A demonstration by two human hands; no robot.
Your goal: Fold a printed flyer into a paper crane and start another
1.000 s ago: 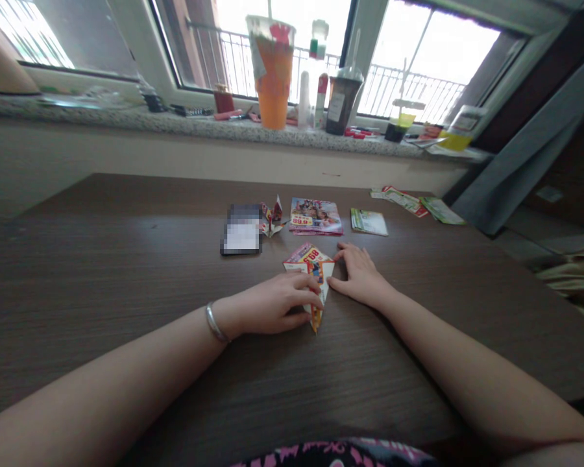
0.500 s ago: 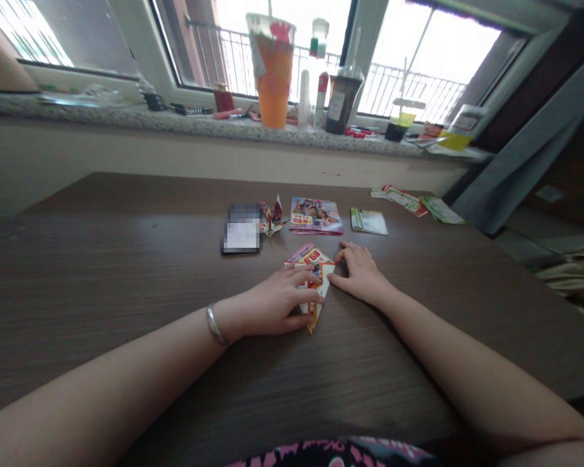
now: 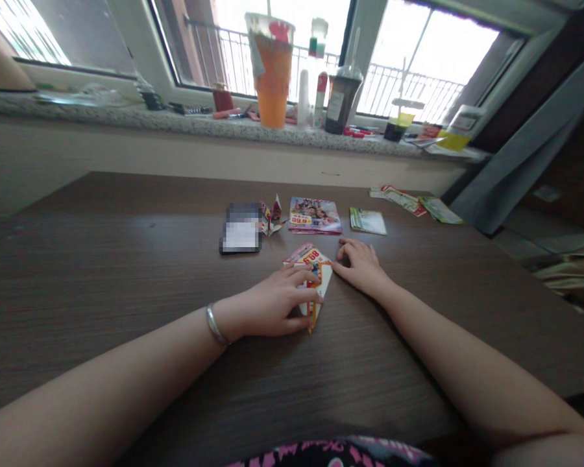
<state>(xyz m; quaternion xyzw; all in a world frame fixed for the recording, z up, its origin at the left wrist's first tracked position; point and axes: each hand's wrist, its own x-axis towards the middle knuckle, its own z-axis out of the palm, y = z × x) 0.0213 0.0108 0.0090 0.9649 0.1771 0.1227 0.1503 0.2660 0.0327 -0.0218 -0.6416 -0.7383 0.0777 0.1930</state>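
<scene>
A folded piece of colourful printed paper point(image 3: 314, 269), kite-shaped with its point toward me, lies flat on the brown wooden table point(image 3: 126, 272). My left hand point(image 3: 272, 303), a silver bangle on its wrist, lies over the paper's left half, fingers pressing it down. My right hand point(image 3: 361, 264) rests flat beside the paper's upper right edge, fingers stretched out and touching that edge.
Behind the paper lie a phone point(image 3: 241, 228), a small folded paper crane point(image 3: 271, 218), a printed leaflet point(image 3: 315, 215) and more leaflets point(image 3: 368, 221) to the right. On the stone windowsill point(image 3: 126, 117) stand a large orange cup point(image 3: 271, 71), bottles and a dark drink cup point(image 3: 341, 97).
My right hand has slid a little up along the paper's right edge. The right flap lies narrower and flatter. My left hand stays pressed on the paper.
</scene>
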